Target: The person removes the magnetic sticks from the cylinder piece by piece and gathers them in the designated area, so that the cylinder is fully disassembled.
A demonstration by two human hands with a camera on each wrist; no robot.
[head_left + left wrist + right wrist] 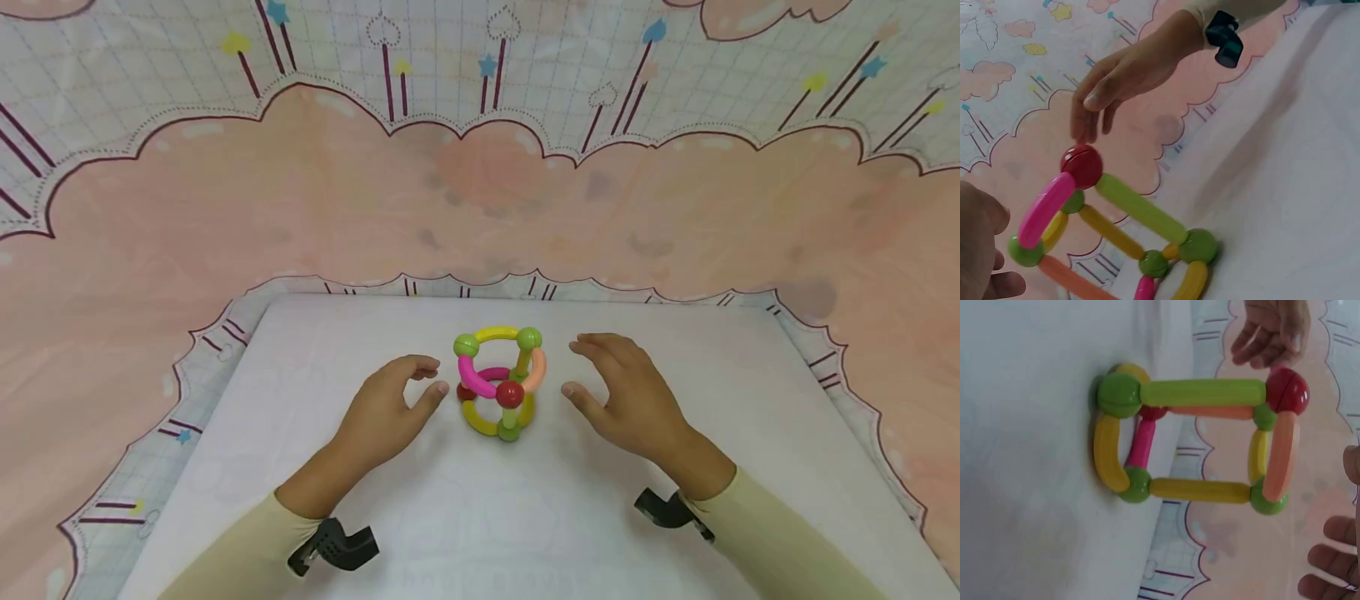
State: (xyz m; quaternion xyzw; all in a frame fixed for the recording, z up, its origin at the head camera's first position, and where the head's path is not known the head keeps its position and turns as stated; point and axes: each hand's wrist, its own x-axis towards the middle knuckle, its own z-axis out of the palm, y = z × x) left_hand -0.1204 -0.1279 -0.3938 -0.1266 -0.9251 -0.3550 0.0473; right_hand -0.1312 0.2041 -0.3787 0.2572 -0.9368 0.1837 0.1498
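A prism-shaped frame of magnetic balls and rods (510, 394) stands upright on the white tabletop. Curved rods in yellow, pink and peach form its top and bottom rings, and straight rods join them, one of them a light green rod (1204, 392). Red and green balls sit at the corners, such as a red ball (1082, 166) at the top. To the left of the frame is my left hand (384, 412), thumb and fingers apart and holding nothing. My right hand (628, 398) hovers on the other side, fingers spread loosely, with a gap between it and the frame.
The white tabletop (480, 517) extends around the frame. Behind and beside it hangs a pink cloth (337, 200) printed with scalloped edges and candles. Black wrist cameras, a left one (337, 546) and a right one (667, 508), sit at the cuffs of beige sleeves.
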